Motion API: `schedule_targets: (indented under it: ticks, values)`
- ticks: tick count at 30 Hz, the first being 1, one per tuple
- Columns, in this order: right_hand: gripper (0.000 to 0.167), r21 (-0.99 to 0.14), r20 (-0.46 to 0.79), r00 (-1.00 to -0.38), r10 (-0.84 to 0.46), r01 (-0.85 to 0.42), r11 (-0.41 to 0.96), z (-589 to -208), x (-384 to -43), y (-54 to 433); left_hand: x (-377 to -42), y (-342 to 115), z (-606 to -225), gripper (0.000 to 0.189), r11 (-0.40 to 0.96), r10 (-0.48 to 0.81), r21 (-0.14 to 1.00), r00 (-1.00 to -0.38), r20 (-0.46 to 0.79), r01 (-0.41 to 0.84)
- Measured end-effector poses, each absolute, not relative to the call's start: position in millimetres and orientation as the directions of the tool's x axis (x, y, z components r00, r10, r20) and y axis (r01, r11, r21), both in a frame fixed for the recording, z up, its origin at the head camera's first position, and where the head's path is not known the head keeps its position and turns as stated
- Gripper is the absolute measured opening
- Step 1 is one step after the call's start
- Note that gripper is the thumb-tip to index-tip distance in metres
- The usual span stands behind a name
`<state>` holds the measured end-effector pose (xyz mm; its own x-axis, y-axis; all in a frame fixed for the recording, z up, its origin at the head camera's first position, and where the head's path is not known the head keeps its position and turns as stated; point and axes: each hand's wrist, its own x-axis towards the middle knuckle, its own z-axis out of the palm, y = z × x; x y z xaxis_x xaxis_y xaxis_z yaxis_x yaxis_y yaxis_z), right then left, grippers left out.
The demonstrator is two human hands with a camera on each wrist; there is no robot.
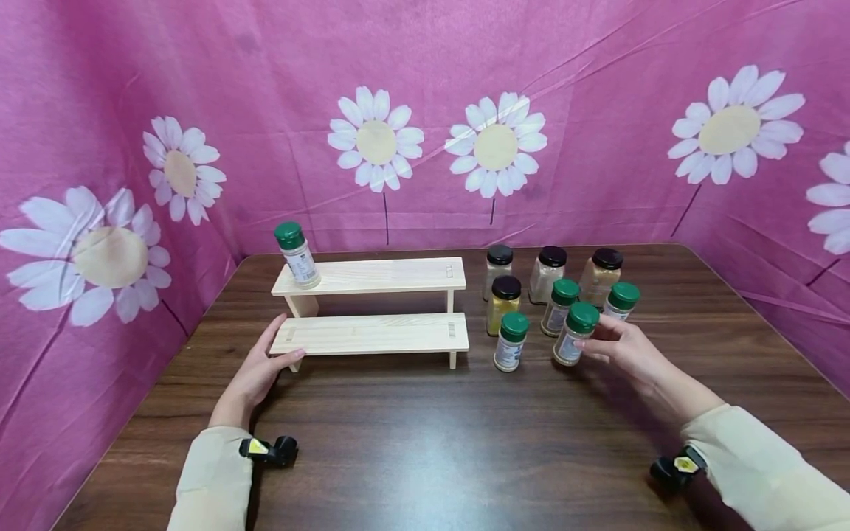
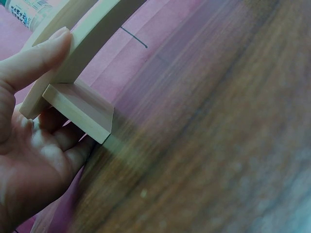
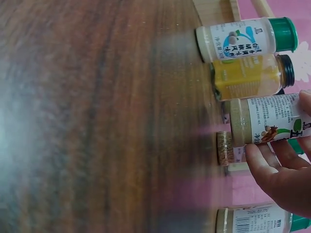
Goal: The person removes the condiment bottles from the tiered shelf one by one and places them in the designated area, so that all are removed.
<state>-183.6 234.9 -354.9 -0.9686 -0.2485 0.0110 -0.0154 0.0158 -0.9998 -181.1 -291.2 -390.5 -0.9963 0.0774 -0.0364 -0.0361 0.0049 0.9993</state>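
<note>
A pale wooden two-tier rack (image 1: 372, 335) stands on the table. My left hand (image 1: 255, 372) grips the left end of its lower tier. In the left wrist view the thumb (image 2: 41, 58) lies on the board, with fingers beneath beside the short leg (image 2: 82, 111). At the right, my right hand (image 1: 624, 352) holds a green-capped spice jar (image 1: 569, 344) between thumb and fingers. Its label and tan contents show in the right wrist view, where the jar (image 3: 267, 120) lies across the fingers. Another green-capped jar (image 1: 302, 264) occupies the upper tier's left end.
Close around the held jar stand green-capped jars (image 1: 510, 350) and several black-capped ones, including a yellow-filled jar (image 1: 503, 313). One green-capped jar (image 1: 621, 302) sits just behind my right hand. Dark wooden table (image 1: 412, 442) spreads in front; a pink flowered cloth (image 1: 425, 214) hangs behind.
</note>
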Motion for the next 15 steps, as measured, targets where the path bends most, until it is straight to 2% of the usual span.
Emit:
schedule_targets:
  ticks: [15]
  values:
    - [0.032,-1.000,0.011,-0.964,-0.267,-0.006,-0.021,-366.8,-180.9,237.2,-181.4,-291.6,-390.7,0.081,0.001,0.080,0.999,-0.996,-0.034,-0.034]
